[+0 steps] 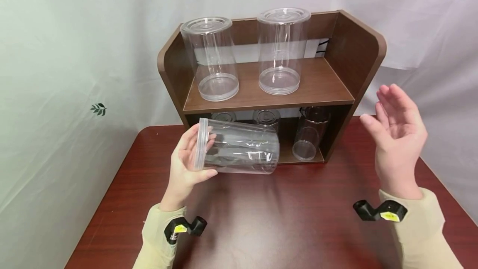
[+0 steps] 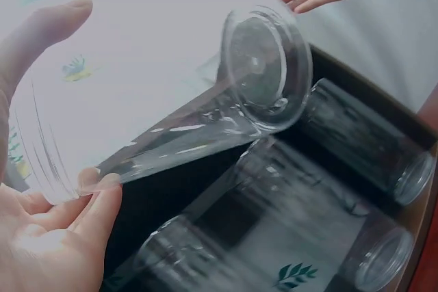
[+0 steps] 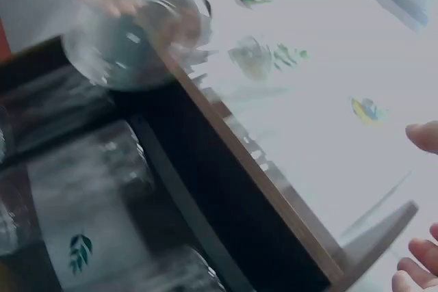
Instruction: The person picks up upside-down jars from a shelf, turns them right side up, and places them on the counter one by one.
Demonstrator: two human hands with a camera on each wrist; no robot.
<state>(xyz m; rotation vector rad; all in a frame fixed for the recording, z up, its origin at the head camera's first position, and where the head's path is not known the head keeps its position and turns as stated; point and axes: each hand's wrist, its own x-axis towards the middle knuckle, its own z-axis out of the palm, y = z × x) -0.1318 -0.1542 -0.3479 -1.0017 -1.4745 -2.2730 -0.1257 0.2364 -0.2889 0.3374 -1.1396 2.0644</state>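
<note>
My left hand (image 1: 183, 165) grips a clear plastic jar (image 1: 242, 148) by its ridged lid end, thumb below and fingers behind. The jar lies on its side in the air above the table, its round base pointing right. In the left wrist view, the fingertips (image 2: 102, 182) press the lid end of the jar (image 2: 267, 66). Off to the right, my right hand (image 1: 401, 136) is raised with nothing in it, fingers loosely bent and thumb apart.
A brown two-tier shelf (image 1: 362, 53) stands at the back of the red-brown table (image 1: 242, 219). Two tall clear jars, one left (image 1: 210, 59) and one right (image 1: 281, 51), stand on its upper tier. Below are several smaller jars, including one at the right (image 1: 310, 136).
</note>
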